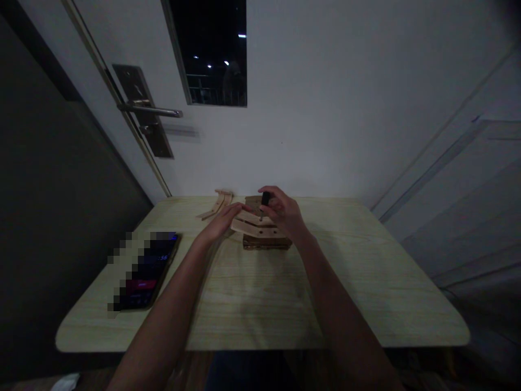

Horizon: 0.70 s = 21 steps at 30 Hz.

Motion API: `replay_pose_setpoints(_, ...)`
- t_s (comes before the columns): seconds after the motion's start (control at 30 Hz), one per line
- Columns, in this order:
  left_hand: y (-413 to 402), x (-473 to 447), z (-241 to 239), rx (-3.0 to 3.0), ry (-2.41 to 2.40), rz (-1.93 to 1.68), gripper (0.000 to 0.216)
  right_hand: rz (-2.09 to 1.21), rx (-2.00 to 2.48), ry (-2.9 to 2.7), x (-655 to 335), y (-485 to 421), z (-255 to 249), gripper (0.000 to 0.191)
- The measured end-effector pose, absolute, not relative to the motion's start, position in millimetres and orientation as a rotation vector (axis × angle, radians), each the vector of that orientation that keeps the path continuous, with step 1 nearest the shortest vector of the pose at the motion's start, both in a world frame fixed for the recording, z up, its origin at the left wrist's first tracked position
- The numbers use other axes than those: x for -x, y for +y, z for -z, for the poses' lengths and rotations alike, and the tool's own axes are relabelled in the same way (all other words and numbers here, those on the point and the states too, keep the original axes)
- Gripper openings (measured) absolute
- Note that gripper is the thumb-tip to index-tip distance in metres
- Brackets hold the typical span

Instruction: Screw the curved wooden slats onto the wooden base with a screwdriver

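My right hand (281,210) is closed around the black handle of a small screwdriver (266,199). Its metal shaft points down at a pale, bent wooden piece (260,232) with holes and a long slot. At the left end of this piece, my left hand (226,221) holds it, fingers reaching along its far side; the thumb is hidden. Beneath the wooden piece lies a brown block or stack (266,245), like cardboard or dark wood. Whether the screwdriver tip sits in a screw is too small to tell.
A similar bent wooden piece (217,205) rests behind my left hand. On the table's left side lies a phone (152,271) with a lit screen. The light wood-grain table (366,282) stands against a white door (317,108) with a metal handle (152,111).
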State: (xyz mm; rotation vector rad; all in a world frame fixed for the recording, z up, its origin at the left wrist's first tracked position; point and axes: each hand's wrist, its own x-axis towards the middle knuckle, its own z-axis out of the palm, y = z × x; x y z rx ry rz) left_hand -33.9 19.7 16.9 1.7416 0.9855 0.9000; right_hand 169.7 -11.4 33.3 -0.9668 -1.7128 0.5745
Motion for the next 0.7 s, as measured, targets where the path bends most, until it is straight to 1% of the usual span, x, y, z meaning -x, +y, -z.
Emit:
replay_pose_setpoints(0.2,17.8,33.3,-19.4,-1.743,0.996,-0.891,0.039,-0.579,0.924,-1.796,-172.8,-12.9,-33.3,0.048)
replay_pose_setpoints(0.33,17.1,33.3,-20.0,-1.752,1.016,-0.886,0.042,-0.649,0.861,-1.818,-174.0,-16.2,-35.1,0.051)
replay_pose_setpoints(0.53,18.2,33.4,-19.7,-1.766,1.02,-0.882,0.042,-0.645,0.876,-1.805,-172.6,-16.5,-36.8,0.039)
replay_pose_setpoints(0.7,17.3,33.1,-19.2,-1.731,1.001,-0.899,0.041,-0.659,0.912,-1.742,-169.2,-13.9,-35.5,0.034)
